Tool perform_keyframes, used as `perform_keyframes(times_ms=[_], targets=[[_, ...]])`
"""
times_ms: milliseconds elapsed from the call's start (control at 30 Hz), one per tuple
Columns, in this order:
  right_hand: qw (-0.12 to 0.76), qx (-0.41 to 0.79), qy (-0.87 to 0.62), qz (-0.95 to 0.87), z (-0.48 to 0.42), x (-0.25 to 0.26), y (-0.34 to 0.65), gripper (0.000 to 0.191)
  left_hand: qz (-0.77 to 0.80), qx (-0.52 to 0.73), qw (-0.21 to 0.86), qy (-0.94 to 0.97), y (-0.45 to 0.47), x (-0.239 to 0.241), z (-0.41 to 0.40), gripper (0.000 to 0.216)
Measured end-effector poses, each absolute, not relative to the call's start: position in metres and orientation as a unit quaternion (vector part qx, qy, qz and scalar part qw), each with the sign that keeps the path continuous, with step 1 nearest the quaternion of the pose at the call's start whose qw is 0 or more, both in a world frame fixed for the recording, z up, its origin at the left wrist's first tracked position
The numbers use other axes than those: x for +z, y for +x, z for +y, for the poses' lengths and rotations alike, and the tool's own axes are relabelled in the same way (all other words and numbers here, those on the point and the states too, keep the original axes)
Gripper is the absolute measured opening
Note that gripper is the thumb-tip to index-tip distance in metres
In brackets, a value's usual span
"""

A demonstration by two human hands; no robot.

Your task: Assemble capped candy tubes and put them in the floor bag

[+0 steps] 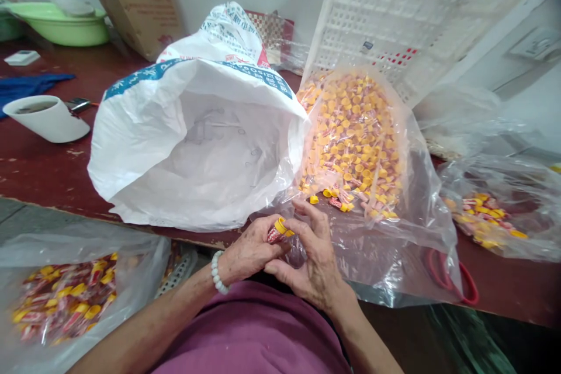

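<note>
Low in front of my body, my left hand (249,250) is closed around a small red-and-white wrapped piece with a yellow ring (279,225) at its top. A bracelet of pale beads circles that wrist. My right hand (313,251) is close beside it, thumb and fingers apart, with one fingertip near the yellow ring. Just beyond the hands, a clear plastic bag (421,187) holds a heap of similar yellow-ringed pieces (355,128). A few loose pieces (339,197) are at its mouth. To the left, a large white sack (135,152) gapes toward me.
Below the dark red table (44,169), a bag of wrapped pieces (65,298) sits at lower left. Another clear bag (534,210) is at right, near a red loop (468,283). A white crate (385,6) leans behind. A white cup (56,125) stands left.
</note>
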State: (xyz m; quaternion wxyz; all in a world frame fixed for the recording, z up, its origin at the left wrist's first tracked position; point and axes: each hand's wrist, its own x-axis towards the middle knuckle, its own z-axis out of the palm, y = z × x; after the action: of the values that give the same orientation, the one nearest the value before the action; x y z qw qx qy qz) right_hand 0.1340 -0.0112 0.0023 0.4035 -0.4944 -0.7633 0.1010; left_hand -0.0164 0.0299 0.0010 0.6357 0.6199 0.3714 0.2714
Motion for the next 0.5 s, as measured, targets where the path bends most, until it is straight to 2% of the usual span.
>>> perform_keyframes(times_ms=[167, 267, 367, 433, 500], targets=[[0.382, 0.103, -0.503, -0.768, -0.014, -0.008, 0.126, 0.054, 0.409, 0.272, 0.623, 0.609, -0.012, -0.007, 0.030, 0.014], [0.383, 0.159, -0.494, -0.764, -0.014, -0.008, 0.128, 0.047, 0.409, 0.247, 0.629, 0.613, -0.017, -0.004, 0.029, 0.015], [0.434, 0.193, -0.512, -0.716, -0.007, -0.009, 0.146, 0.040, 0.428, 0.209, 0.644, 0.599, -0.044, 0.008, 0.021, 0.019], [0.453, 0.140, -0.569, -0.672, 0.002, -0.016, 0.170, 0.031, 0.481, 0.197, 0.642, 0.564, -0.080, 0.014, 0.012, 0.026], [0.415, 0.042, -0.629, -0.656, 0.011, -0.028, 0.200, 0.023, 0.574, 0.230, 0.602, 0.505, -0.130, 0.013, 0.002, 0.033]])
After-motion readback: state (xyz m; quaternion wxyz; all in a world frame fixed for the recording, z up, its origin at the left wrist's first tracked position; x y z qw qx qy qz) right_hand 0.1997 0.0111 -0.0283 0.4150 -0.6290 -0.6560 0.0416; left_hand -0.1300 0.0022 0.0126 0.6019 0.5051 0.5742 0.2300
